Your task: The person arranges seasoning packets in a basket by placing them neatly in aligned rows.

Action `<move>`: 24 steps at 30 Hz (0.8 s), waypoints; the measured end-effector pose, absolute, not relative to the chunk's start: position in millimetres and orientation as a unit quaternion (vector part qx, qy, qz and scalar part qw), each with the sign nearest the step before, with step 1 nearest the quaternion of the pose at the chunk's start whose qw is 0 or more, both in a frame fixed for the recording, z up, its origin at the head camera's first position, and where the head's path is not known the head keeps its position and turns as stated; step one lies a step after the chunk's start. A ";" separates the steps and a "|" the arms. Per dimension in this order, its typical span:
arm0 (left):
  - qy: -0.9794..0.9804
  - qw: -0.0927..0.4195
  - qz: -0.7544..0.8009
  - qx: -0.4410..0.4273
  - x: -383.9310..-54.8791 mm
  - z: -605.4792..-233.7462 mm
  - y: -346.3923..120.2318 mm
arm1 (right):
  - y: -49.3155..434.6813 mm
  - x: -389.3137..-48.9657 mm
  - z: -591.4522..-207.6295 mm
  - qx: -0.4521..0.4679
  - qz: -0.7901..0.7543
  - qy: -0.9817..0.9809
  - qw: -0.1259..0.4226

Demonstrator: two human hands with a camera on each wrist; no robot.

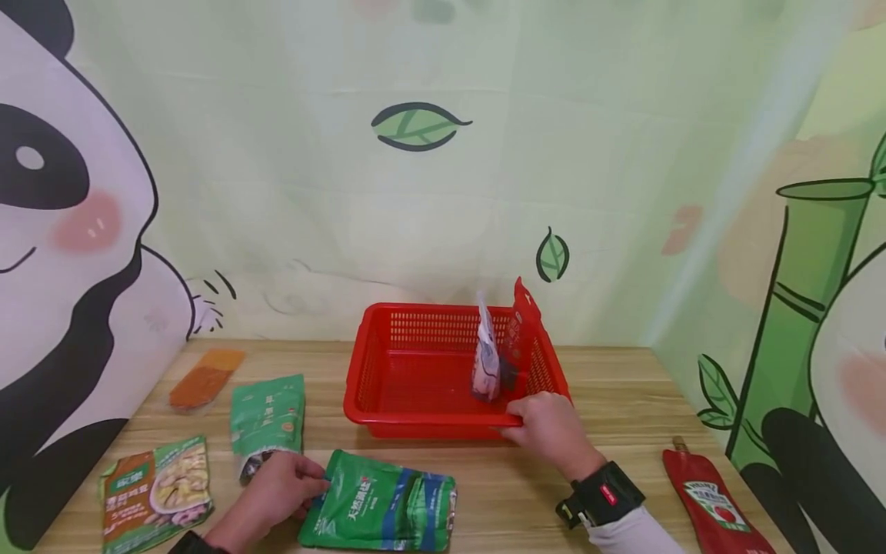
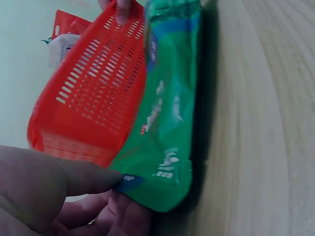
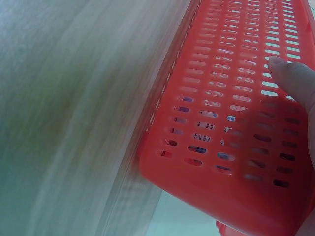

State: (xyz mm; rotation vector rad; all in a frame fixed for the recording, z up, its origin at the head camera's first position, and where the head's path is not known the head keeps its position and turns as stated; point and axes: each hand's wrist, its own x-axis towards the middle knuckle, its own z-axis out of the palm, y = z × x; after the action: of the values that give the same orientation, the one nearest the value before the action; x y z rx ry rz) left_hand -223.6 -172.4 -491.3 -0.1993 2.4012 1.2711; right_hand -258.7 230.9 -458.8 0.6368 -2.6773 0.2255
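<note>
My left hand (image 1: 280,488) pinches the upper left corner of a green pouch (image 1: 377,504) between thumb and fingers. In the left wrist view the pouch (image 2: 165,113) slants away from the thumb (image 2: 83,177), with the basket behind it. My right hand (image 1: 550,431) grips the front rim of a red plastic basket (image 1: 429,422) near its right corner. The right wrist view shows the thumb (image 3: 293,78) against the slotted basket wall (image 3: 211,113). Inside the basket, a pale pouch (image 1: 487,362) and a red packet (image 1: 521,338) stand upright at the right side.
On the left of the wooden table (image 1: 498,485) lie an orange-brown packet (image 1: 206,378), a green and silver pouch (image 1: 268,415) and a food packet with a bowl picture (image 1: 158,492). A red ketchup pouch (image 1: 713,500) lies at the right. Behind the table hangs a printed backdrop (image 1: 429,231).
</note>
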 end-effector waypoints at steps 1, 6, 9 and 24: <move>0.863 0.208 0.455 -0.067 -223.3 -491.1 -172.3 | 230.8 -258.6 -459.0 0.224 0.079 -0.953 0.186; 0.848 0.221 0.481 -0.027 -218.7 -489.2 -174.6 | 229.0 -257.8 -460.0 0.220 0.082 -0.955 0.180; 0.818 0.245 0.521 0.006 -216.8 -487.8 -178.9 | 228.2 -257.5 -460.7 0.223 0.084 -0.954 0.182; 0.584 0.365 0.724 0.033 -216.5 -504.3 -186.1 | 227.9 -257.0 -460.0 0.224 0.091 -0.954 0.179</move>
State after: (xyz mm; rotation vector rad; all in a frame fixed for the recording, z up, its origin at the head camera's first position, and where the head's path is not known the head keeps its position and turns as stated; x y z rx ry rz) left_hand -216.5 -186.1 -504.3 0.0850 1.5009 1.8625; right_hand -257.0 227.9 -460.0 0.6318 -2.6961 0.2567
